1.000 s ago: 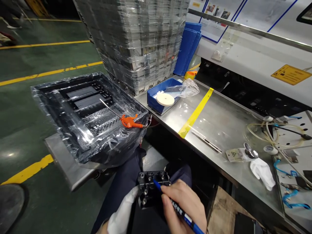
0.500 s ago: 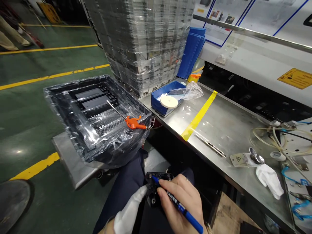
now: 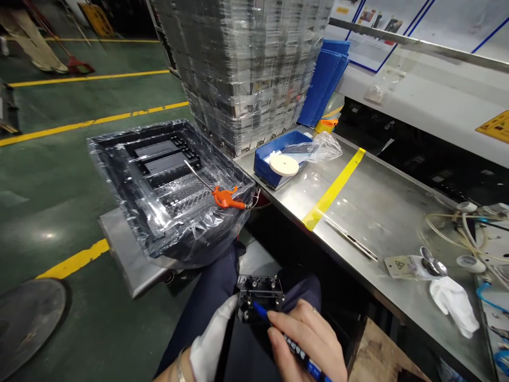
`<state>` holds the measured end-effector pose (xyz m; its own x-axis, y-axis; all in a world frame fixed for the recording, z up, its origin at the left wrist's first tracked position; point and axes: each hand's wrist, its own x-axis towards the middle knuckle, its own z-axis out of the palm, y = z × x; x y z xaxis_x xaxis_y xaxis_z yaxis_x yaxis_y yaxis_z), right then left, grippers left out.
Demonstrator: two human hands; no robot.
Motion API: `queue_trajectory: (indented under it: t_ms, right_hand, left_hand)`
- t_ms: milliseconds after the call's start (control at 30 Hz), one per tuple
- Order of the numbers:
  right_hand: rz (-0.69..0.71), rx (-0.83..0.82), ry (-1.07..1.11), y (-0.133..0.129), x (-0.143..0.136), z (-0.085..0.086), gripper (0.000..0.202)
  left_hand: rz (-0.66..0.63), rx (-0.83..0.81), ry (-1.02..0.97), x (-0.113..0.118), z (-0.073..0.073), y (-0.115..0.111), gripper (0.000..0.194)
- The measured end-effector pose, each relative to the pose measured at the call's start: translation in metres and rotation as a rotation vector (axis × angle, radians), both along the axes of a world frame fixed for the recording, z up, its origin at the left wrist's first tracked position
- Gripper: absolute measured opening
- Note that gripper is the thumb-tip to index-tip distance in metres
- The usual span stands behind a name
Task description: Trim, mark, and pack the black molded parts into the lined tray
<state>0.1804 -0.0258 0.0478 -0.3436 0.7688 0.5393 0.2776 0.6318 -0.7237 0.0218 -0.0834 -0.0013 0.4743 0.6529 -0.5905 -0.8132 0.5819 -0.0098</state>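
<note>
A black part (image 3: pixel 260 293) with small metal posts is held above my lap. My left hand (image 3: pixel 212 337), in a white glove, grips its left edge; the fingertips are hidden behind it. In my bare right hand (image 3: pixel 308 339) is a blue marker (image 3: pixel 295 347), pinched between thumb and fingers, its blue tip end pointing at the part's lower middle. Whether the tip touches the surface cannot be made out.
A plastic-lined crate (image 3: pixel 170 185) with black parts stands at the left, an orange air gun (image 3: pixel 227 198) on its edge. The metal bench (image 3: pixel 358 212) at the right bears a blue bin (image 3: pixel 264 170), tweezers, and a white glove (image 3: pixel 454 305). Wrapped trays are stacked behind.
My right hand has shifted right and down with the marker, uncovering more of the black part. The part now shows its upper face more fully. The view has turned slightly left.
</note>
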Motion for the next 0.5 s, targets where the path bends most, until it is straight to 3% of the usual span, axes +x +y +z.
queue_trajectory:
  t_ms: [167, 333, 433, 500]
  right_hand:
    - [0.028, -0.014, -0.056, -0.004, 0.0, -0.007, 0.018]
    - [-0.011, 0.024, -0.086, -0.012, 0.005, -0.009, 0.016]
    - [0.019, 0.021, -0.119, -0.016, 0.006, -0.008, 0.016]
    - [0.026, 0.021, -0.12, -0.016, 0.005, -0.006, 0.017]
  left_hand:
    - [0.073, 0.056, 0.109, 0.001, -0.001, 0.004, 0.053]
    - [0.09, 0.106, -0.049, 0.001, -0.015, -0.005, 0.047]
    - [0.159, 0.049, -0.073, 0.003, -0.022, -0.008, 0.032]
    - [0.183, 0.067, -0.048, 0.004, -0.026, -0.01, 0.033]
